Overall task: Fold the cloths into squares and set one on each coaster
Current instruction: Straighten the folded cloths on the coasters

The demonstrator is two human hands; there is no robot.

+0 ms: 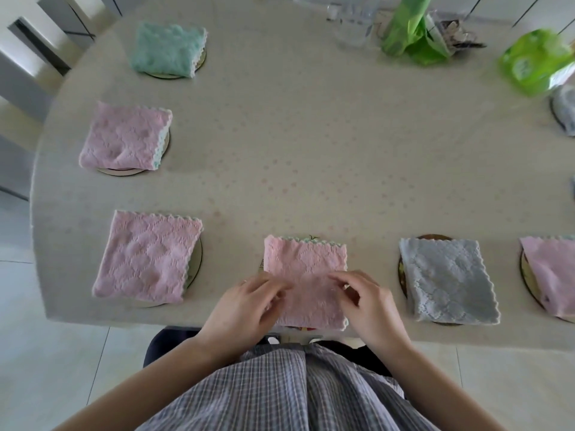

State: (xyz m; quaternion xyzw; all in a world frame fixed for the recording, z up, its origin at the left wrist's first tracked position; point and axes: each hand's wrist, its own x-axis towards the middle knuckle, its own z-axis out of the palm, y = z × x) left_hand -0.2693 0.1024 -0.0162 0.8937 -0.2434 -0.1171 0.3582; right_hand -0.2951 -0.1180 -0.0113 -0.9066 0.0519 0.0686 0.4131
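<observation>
A folded pink cloth (306, 262) lies square at the table's front edge, right in front of me, over a coaster (262, 264) that only peeks out at its rim. My left hand (245, 306) has its fingers curled on the cloth's near left edge. My right hand (370, 303) pinches its near right part. Other folded cloths sit on coasters: teal (168, 49) and pink (124, 135) at the left, pink (149, 256) at the front left, grey (448, 278) and pink (550, 275) to the right.
A clear glass jug (354, 23) and two green bags (410, 32) (535, 60) stand at the table's far side. Another grey cloth (564, 110) lies at the right edge. White chairs (31, 57) stand off the table's left end.
</observation>
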